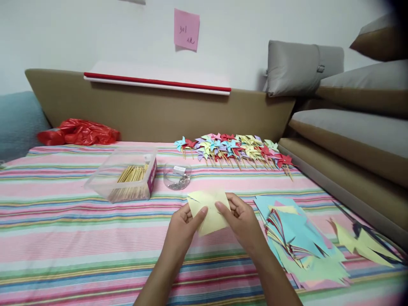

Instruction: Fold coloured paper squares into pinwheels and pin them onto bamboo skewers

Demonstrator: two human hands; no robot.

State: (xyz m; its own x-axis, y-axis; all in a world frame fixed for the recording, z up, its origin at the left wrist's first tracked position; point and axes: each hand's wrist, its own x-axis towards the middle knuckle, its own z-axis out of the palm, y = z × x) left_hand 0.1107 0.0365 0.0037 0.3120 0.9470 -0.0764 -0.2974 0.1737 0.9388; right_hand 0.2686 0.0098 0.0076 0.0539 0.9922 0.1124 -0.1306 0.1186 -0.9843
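A pale yellow cut paper square point(208, 211) is held up between both my hands over the striped bedsheet point(79, 238). My left hand point(183, 225) pinches its left edge, thumb on the front. My right hand point(240, 219) grips the right edge, with the thumb lying across the paper. To the right lies a messy stack of coloured cut papers point(296, 242). A row of finished paper pinwheels on sticks point(236, 151) lies further back.
A clear plastic box of wooden sticks point(130, 178) and a small clear cup of metal pins point(177, 176) stand ahead on the left. Loose yellow paper pieces point(363, 244) lie at far right. A red plastic bag point(78, 131) sits back left. Sofa cushions point(350, 131) border the right.
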